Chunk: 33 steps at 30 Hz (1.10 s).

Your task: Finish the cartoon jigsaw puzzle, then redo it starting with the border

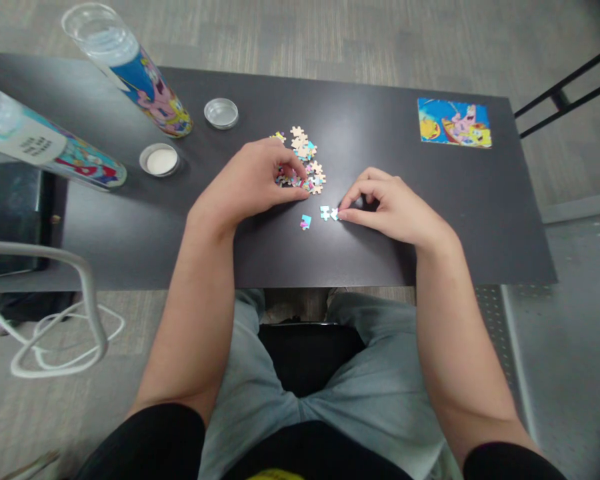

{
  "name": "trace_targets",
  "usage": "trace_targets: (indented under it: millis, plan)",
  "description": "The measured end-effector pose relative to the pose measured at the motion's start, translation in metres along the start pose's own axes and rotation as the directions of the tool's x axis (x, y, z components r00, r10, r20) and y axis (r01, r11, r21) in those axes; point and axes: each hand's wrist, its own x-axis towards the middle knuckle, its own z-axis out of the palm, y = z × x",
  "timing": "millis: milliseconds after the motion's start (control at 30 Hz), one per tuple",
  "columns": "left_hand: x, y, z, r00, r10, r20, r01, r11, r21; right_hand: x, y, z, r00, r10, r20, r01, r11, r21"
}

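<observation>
A heap of small jigsaw puzzle pieces (305,150) lies on the dark table, some showing the pale back and others a coloured face. My left hand (260,177) reaches over the near left side of this heap. Its thumb and fingers are apart at the pieces, and part of the heap is hidden beneath it. To the right, my right hand (387,207) pinches a light puzzle piece (335,214) between thumb and fingertips, low at the tabletop. Just left of that is a light-blue piece (325,213). A blue and pink piece (306,221) lies separately, nearer to me.
A cartoon picture card (455,124) lies at the back right of the table (480,220). Two clear-topped cartoon tubes (155,93) (80,153) stand at the left, near two round lids (221,113) (150,160). A white cable (87,293) loops at the left edge.
</observation>
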Motion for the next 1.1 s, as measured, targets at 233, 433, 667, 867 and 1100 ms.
trace_targets:
  millis: [233,433,667,867,1100]
  plan:
    - [-0.001,-0.001,-0.001,0.998,0.027,-0.050,-0.029,0.999,-0.023,0.007,-0.009,0.012,1.000,0.010,-0.007,-0.010,1.000,0.005]
    - [-0.004,0.006,0.000,0.995,0.064,-0.074,-0.071,0.994,-0.088,0.013,-0.025,0.028,0.999,-0.048,0.011,0.047,0.999,0.019]
    - [-0.004,0.013,0.002,0.996,0.048,-0.072,-0.061,0.979,-0.193,0.018,-0.016,0.038,0.987,0.030,-0.157,0.006,0.975,0.223]
    - [-0.003,0.023,0.005,0.999,0.028,-0.047,-0.042,0.941,-0.337,0.024,-0.012,0.050,0.952,0.021,-0.307,0.073,0.953,0.293]
    - [-0.002,0.021,0.007,0.997,0.059,-0.046,-0.071,0.936,-0.344,0.019,-0.007,0.037,0.958,0.043,-0.284,0.044,0.956,0.290]
